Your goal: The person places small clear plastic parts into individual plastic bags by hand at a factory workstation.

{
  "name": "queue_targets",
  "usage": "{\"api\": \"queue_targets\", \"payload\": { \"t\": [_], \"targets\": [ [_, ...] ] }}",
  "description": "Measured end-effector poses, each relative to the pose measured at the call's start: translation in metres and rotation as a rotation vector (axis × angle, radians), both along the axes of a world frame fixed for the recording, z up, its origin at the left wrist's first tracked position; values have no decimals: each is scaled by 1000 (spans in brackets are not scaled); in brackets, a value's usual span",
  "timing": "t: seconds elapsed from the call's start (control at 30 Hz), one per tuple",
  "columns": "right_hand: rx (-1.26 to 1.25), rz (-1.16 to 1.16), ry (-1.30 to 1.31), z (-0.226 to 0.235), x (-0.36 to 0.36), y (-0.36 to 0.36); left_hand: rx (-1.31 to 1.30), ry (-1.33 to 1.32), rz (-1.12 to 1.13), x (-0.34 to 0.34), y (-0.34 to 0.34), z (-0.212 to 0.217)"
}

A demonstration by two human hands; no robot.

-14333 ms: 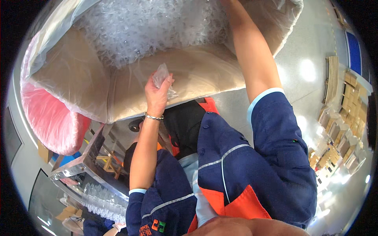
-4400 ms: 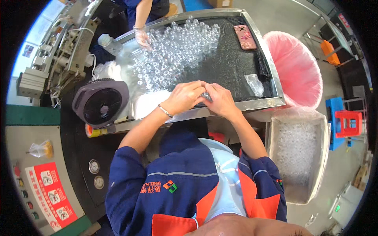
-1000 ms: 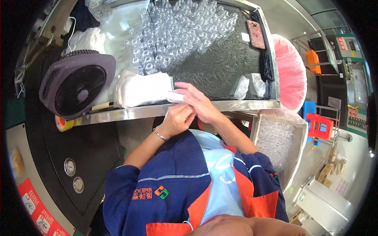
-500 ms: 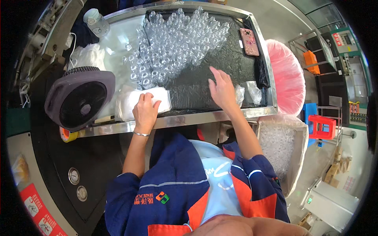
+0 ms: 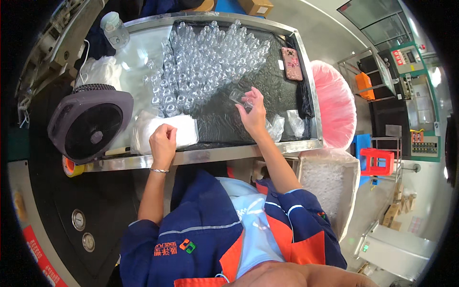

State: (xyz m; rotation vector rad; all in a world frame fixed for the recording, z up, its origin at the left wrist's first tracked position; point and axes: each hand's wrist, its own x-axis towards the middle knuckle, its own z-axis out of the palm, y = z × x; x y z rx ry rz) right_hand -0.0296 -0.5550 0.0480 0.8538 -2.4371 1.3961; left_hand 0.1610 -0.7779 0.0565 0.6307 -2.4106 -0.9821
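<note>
My right hand (image 5: 253,115) is over the dark sheet covering the table and holds a clear plastic bottle (image 5: 237,97) between thumb and fingers. My left hand (image 5: 163,141) rests at a stack of thin white plastic bags (image 5: 185,131) by the near edge. Its fingers are curled together in a pinch; what is between them, if anything, is too small to make out. Many more clear plastic bottles (image 5: 205,62) lie massed beyond my hands, necks and bases pointing various ways. Two crumpled clear bags (image 5: 295,123) lie to the right of my right wrist.
A dark fan (image 5: 93,122) stands at the left, near a roll of yellow tape (image 5: 71,166). A lidded jar (image 5: 114,31) is at the far left corner, a phone (image 5: 291,63) at the right. A raised metal rim (image 5: 215,154) borders the table; a lined bin (image 5: 330,186) stands beside it.
My right hand has gone from empty with spread fingers to holding a clear bottle. My left hand's fingers have drawn closer together at the bags. The whole view has shifted slightly.
</note>
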Motion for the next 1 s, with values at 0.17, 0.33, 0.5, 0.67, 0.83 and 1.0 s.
{"api": "queue_targets", "payload": {
  "t": [0.17, 0.33, 0.5, 0.67, 0.83, 1.0],
  "targets": [
    [-92, 63, 30, 9, 19, 8, 236, -44, 48, -3, -1, 4],
    [-70, 66, 28, 17, 31, 3, 773, 82, 19, 2, 4, 3],
    [-14, 106, 67, 28, 46, -13, 897, 119, 11, 2, 13, 10],
    [-259, 434, -602, 41, 76, -20, 1010, 150, -56, -7, 22, 6],
    [-603, 735, -1726, 48, 84, -20, 928, 133, -190, -4, 40, 15],
    [-493, 621, -1354, 35, 86, -4, 891, 40, -231, 2, 43, 21]
  ]
}}
